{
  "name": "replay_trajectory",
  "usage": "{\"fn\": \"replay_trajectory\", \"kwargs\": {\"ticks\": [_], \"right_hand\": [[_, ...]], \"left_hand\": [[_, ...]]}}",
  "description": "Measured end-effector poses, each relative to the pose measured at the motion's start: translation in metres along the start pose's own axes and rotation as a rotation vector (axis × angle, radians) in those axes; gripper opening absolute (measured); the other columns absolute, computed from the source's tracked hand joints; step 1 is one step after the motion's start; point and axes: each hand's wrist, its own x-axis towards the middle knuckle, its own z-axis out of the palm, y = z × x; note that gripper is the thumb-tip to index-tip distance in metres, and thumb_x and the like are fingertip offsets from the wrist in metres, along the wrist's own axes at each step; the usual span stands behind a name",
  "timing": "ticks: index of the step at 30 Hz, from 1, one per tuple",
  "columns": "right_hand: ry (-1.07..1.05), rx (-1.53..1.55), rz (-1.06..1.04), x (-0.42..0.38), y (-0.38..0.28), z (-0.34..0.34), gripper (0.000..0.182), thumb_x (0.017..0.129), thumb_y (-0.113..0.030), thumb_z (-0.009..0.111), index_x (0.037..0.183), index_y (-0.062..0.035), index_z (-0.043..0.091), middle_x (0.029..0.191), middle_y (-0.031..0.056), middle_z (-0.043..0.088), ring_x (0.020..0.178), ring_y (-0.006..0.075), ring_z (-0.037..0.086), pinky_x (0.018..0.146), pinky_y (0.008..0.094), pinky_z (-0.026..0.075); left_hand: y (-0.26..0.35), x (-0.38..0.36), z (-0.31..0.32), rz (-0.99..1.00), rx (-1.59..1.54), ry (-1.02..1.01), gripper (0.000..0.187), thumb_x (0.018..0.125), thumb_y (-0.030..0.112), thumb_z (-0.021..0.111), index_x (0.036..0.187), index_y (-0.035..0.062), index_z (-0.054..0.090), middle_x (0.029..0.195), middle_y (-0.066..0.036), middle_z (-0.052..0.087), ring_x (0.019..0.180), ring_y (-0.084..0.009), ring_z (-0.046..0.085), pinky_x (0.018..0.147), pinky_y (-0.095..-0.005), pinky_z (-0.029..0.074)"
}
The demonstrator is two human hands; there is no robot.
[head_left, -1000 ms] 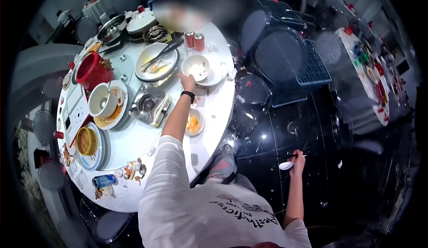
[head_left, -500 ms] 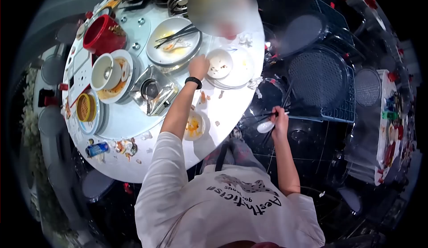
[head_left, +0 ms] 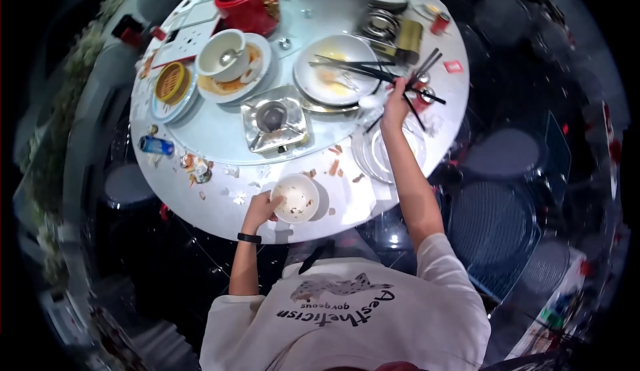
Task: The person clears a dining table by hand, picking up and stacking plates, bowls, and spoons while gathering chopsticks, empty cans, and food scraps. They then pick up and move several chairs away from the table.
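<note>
Right now we have our left hand [head_left: 261,209] curled around the rim of a small white bowl [head_left: 295,198], fingers closed on its near-left edge; the bowl sits on the round white table [head_left: 200,138] close to the edge nearest us, with food specks inside. Our right hand [head_left: 395,106] is stretched out across the table, fingers closed around a bundle of dark chopsticks [head_left: 420,84] that fan out beyond the fist; we think a white spoon is in the same grip, though it is too small for us to be sure. That hand hovers just past a stack of clear plates [head_left: 373,154] and right beside a large soiled white plate [head_left: 333,78], across which more chopsticks lie. Near the middle of the table sits a square metal dish [head_left: 273,126]. Farther off we see a white bowl on a saucer [head_left: 223,56], a bamboo steamer [head_left: 170,83] on a blue-rimmed plate, a red pot [head_left: 250,1] and a blue can [head_left: 157,146] lying on its side. Scraps and crumpled paper litter the tabletop between the bowl and the metal dish.
</note>
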Motion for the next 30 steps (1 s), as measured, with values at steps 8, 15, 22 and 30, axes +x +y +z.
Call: {"fn": "replay_trajectory", "kwargs": {"ticks": [8, 15, 22, 30], "right_hand": [[0.125, -0.088, 0.152, 0.060, 0.108, 0.120, 0.033, 0.089, -0.033, 0.057, 0.092, -0.0004, 0.056, 0.080, 0.0083, 0.058, 0.075, 0.0181, 0.053, 0.072, 0.0325, 0.043], [-0.080, -0.009, 0.063, 0.036, 0.119, 0.094, 0.023, 0.082, -0.015, 0.067, 0.099, -0.0026, 0.057, 0.090, 0.0031, 0.055, 0.083, 0.0126, 0.050, 0.077, 0.0271, 0.041], [-0.421, -0.032, 0.188, 0.046, 0.118, 0.053, 0.065, 0.079, -0.023, 0.071, 0.131, -0.0008, 0.039, 0.117, 0.0092, 0.049, 0.107, 0.0155, 0.047, 0.090, 0.0278, 0.038], [-0.255, 0.232, 0.459, 0.060, 0.046, 0.008, 0.071, 0.083, -0.017, 0.064, 0.141, -0.0119, 0.023, 0.116, 0.0059, 0.050, 0.109, 0.0188, 0.046, 0.089, 0.0435, 0.045]], "left_hand": [[0.001, -0.002, 0.023, -0.064, -0.100, 0.183, 0.028, 0.086, 0.023, 0.059, 0.094, -0.0037, 0.063, 0.060, -0.010, 0.062, 0.043, -0.0132, 0.058, 0.040, -0.0256, 0.046], [-0.014, 0.003, 0.029, -0.097, -0.084, 0.213, 0.029, 0.087, 0.023, 0.059, 0.098, -0.0042, 0.062, 0.063, -0.009, 0.061, 0.046, -0.0112, 0.057, 0.040, -0.0240, 0.045], [-0.007, 0.001, 0.034, -0.057, -0.118, 0.288, 0.029, 0.085, 0.024, 0.060, 0.088, -0.0048, 0.061, 0.060, -0.012, 0.061, 0.045, -0.0154, 0.060, 0.038, -0.0269, 0.046], [-0.019, 0.000, 0.040, -0.104, -0.152, 0.340, 0.028, 0.085, 0.025, 0.060, 0.083, -0.0035, 0.061, 0.060, -0.012, 0.061, 0.042, -0.0170, 0.059, 0.039, -0.0280, 0.046]]}}
